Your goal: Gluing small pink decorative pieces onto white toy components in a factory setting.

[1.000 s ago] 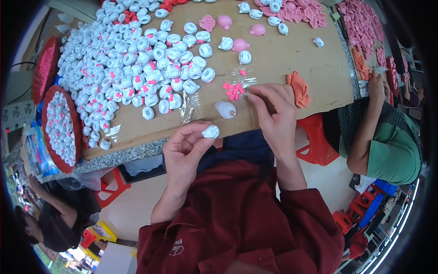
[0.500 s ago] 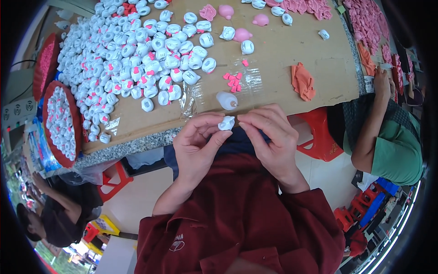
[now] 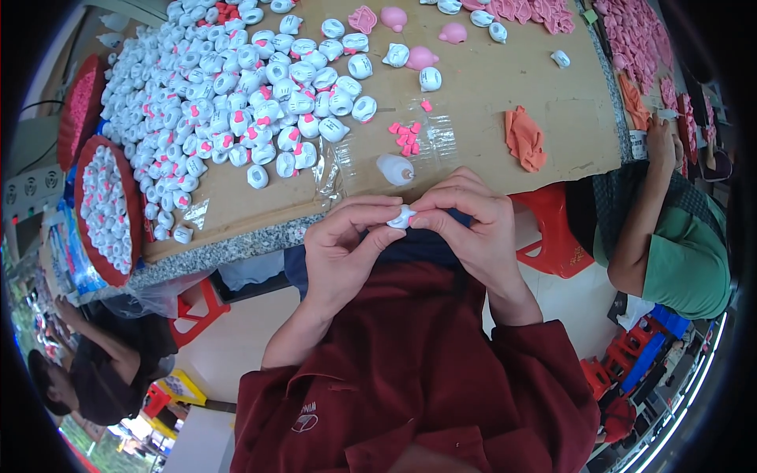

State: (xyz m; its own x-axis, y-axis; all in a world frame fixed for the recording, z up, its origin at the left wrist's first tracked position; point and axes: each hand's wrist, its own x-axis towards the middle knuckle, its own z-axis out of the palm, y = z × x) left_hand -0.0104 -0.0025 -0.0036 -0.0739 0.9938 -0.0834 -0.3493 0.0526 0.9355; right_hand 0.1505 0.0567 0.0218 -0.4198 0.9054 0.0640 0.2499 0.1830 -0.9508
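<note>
Just past the table's near edge, my left hand (image 3: 351, 240) pinches a small white cat-head toy piece (image 3: 400, 217) between thumb and fingers. The fingertips of my right hand (image 3: 471, 225) are closed on a small pink bow (image 3: 412, 221), pressed against the side of the head; the fingertips partly hide both parts. A translucent white squeeze bottle (image 3: 394, 169) with a narrow tip lies on the cardboard just beyond my hands. Behind it is a small cluster of loose pink bows (image 3: 405, 135).
A big heap of white cat heads (image 3: 236, 102), many with bows, covers the table's left. Red bowls (image 3: 134, 217) stand at its left edge. An orange cloth (image 3: 523, 140) lies right. Pink pieces (image 3: 394, 19) lie at the back. A co-worker in green (image 3: 686, 260) works at right.
My right hand has moved left, bringing the pink bow against the white head. The left hand has shifted slightly, and the head is turned and sits a little lower and further right.
</note>
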